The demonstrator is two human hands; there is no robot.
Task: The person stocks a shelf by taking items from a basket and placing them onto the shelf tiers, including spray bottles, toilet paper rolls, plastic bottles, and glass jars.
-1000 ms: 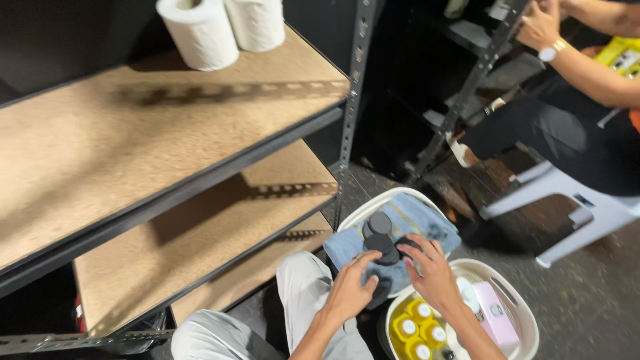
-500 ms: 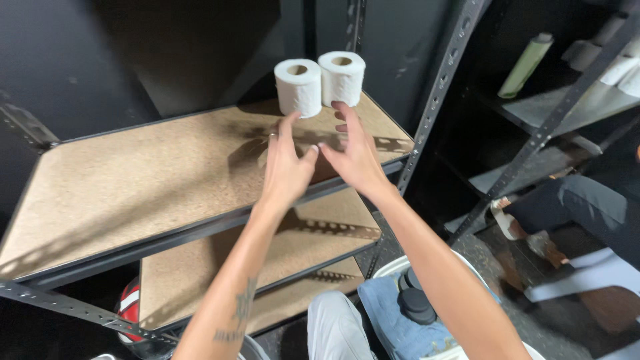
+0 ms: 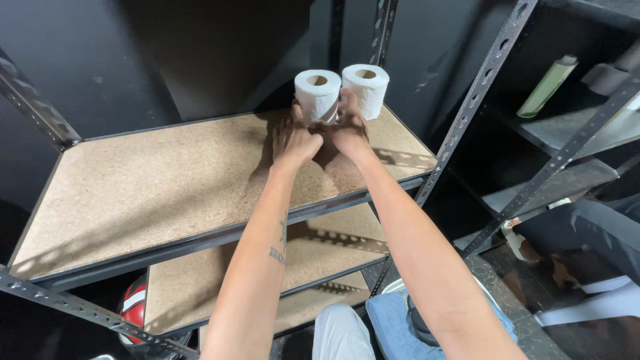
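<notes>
Speckled brown particle board forms the top shelf (image 3: pixel 167 180) of a dark metal rack with perforated uprights, and both bare arms stretch straight out over it from below. The left hand (image 3: pixel 293 139) and right hand (image 3: pixel 347 130) meet side by side at the far right corner, backs up, fingers curled forward around the base of the nearer toilet paper roll (image 3: pixel 318 93). That roll stands upright on its end, white and soft-looking with an open cardboard core, and both hands appear to be gripping it low down. A second toilet paper roll (image 3: pixel 367 87) stands upright just beside it, touching or nearly so. Below, a blue towel (image 3: pixel 390 323) lies by the person's pale trouser knee (image 3: pixel 340 333).
</notes>
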